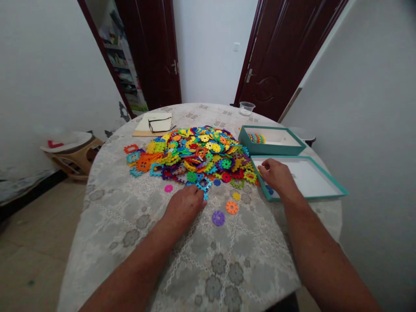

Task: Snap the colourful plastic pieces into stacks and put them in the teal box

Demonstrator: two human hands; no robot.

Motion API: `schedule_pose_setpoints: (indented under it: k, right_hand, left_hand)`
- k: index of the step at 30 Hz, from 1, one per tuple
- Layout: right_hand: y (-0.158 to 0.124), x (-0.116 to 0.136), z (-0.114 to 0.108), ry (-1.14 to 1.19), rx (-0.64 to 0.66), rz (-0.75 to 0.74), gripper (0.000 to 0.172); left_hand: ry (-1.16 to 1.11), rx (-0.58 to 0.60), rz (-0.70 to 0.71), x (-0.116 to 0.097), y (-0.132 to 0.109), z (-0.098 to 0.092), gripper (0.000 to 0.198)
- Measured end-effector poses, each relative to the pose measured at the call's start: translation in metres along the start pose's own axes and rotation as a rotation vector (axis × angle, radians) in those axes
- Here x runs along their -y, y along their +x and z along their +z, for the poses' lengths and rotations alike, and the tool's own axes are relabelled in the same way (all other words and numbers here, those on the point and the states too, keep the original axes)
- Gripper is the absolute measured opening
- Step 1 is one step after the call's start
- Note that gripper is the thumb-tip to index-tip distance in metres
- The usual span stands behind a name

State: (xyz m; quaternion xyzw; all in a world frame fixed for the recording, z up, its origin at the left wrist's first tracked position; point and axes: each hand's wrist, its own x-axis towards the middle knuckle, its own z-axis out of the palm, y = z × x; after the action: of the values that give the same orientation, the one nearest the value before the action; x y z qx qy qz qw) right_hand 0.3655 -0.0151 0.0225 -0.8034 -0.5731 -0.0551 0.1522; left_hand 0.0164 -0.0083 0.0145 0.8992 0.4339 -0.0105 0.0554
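Observation:
A heap of colourful plastic interlocking pieces, notched discs and square frames, covers the middle of the table. My left hand rests at its near edge with curled fingers, a small light blue disc at the fingertips. Over the left end of a shallow teal-rimmed box lid, my right hand is closed in a pinch; what it holds is hidden. Blue discs lie in the lid under that hand. Between my hands lie a purple disc, an orange disc and a yellow disc.
Behind the lid stands a deeper teal box with a row of coloured discs inside. Black glasses lie on a notebook at the back left. A clear plastic cup is near the far edge. A pink disc lies left of the heap.

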Motion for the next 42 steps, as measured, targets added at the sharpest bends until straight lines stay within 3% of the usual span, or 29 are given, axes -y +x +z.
schedule_pose_setpoints:
  k: [4, 9, 11, 17, 22, 28, 30, 33, 38, 42]
  right_hand:
    - [-0.011, 0.020, -0.018, 0.137, -0.005, -0.149, 0.017]
    - [-0.038, 0.050, -0.030, 0.306, 0.420, -0.451, 0.007]
    - [-0.046, 0.058, -0.024, 0.271, 0.524, -0.509, 0.014]
    - [-0.050, 0.066, -0.007, 0.191, 0.552, -0.521, 0.015]
    - [-0.048, 0.065, -0.012, 0.225, 0.541, -0.511, 0.014]
    - [-0.048, 0.065, -0.033, 0.506, 0.747, -0.553, 0.004]
    - [-0.050, 0.067, -0.034, 0.537, 0.815, -0.571, 0.012]
    - [-0.053, 0.071, -0.026, 0.449, 0.810, -0.579, 0.027]
    - [-0.055, 0.073, -0.013, 0.313, 0.738, -0.557, 0.021]
    - [-0.055, 0.073, -0.012, 0.298, 0.725, -0.556, 0.019]
  left_hand:
    - [0.061, -0.028, 0.039, -0.001, 0.002, -0.001, 0.024]
    - [0.050, -0.058, 0.031, -0.001, 0.004, 0.003, 0.022]
    - [0.037, -0.059, 0.003, -0.001, 0.005, 0.004, 0.025]
    - [-0.083, -0.039, -0.115, 0.000, 0.007, 0.007, 0.030]
    - [-0.199, -0.024, -0.162, 0.002, 0.009, 0.003, 0.027]
    - [-0.264, -0.072, -0.185, 0.001, 0.009, 0.007, 0.027]
    - [-0.302, -0.071, -0.190, 0.000, 0.009, 0.007, 0.028]
    - [-0.366, -0.041, -0.195, 0.001, 0.006, 0.002, 0.028]
    - [-0.636, 0.080, -0.049, 0.008, -0.008, -0.016, 0.020]
    - [-0.746, 0.209, 0.039, 0.000, -0.014, -0.014, 0.044]
